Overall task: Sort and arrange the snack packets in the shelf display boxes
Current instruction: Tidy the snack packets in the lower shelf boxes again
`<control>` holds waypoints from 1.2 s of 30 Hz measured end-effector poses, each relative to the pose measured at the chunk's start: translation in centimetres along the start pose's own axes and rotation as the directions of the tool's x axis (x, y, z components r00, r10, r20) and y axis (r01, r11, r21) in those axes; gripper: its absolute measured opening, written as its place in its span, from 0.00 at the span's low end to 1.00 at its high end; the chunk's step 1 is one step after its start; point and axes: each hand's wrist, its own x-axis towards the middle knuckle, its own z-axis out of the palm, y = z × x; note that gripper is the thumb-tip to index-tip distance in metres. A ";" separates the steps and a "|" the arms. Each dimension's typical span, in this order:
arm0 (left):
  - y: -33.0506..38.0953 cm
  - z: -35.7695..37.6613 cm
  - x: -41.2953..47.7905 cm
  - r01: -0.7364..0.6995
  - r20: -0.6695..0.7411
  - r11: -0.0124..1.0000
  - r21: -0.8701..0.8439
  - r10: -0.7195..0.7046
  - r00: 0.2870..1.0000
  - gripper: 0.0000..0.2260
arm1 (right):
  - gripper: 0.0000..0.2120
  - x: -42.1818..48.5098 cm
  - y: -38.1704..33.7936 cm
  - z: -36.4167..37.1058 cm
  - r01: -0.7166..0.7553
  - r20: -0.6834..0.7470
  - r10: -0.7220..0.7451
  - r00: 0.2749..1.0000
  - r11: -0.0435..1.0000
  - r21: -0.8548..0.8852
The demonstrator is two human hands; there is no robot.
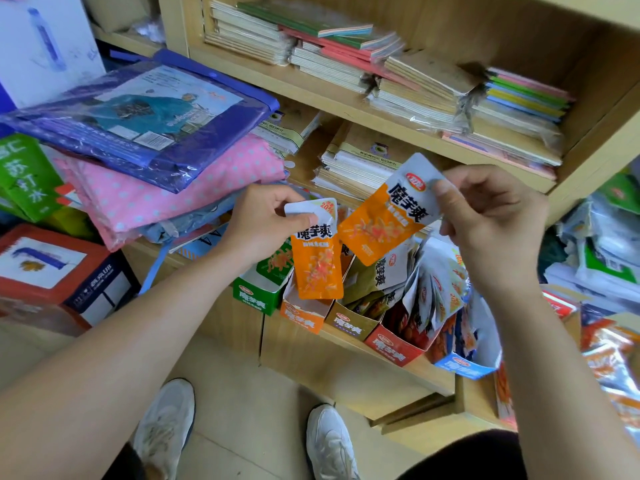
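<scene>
Pinching an orange snack packet [317,261] by its white top edge with the left hand [263,223], thumb pressing across the front, letting it hang nearly upright. Holding its bottom edge down at the open mouth of the orange display box [303,315]; touching or not, hard telling. Gripping a second orange packet [384,220] in the right hand [491,223], thumb and curled fingers on its white top corner, tilting it down toward the left. Holding the two packets just beside each other, lower corners close, both between the hands and above the row of boxes.

Looking past them along the lower wooden shelf [427,372]: green box [258,296], the orange one, olive-brown box [351,325], red box [393,346], blue box [460,367] at the right end. Seeing mixed packets crammed into those last two, silver backs fanning out beneath the right hand.

Catching stacked notebooks [360,161] on the shelf behind. Spotting a pink dotted bundle [166,192] under a blue plastic-wrapped pack [138,116] at the left, and white shoes [166,424] down on the floor [249,410].
</scene>
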 end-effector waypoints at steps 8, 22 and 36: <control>0.4 0.2 -0.2 0.073 -0.012 0.997 0.008 -0.073 0.997 0.04 | 0.04 0.1 -0.6 0.1 -0.021 0.026 0.020 0.999 0.999 0.050; 1.3 -0.9 -0.1 0.288 0.214 0.906 -0.309 -0.229 0.950 0.06 | 0.02 -2.8 3.9 7.5 0.068 0.409 0.025 0.912 0.975 -0.211; 0.3 -2.2 -1.1 -0.231 0.277 0.917 0.324 0.142 0.950 0.12 | 0.13 -0.5 5.1 4.4 -0.241 0.344 0.270 0.900 0.962 -0.125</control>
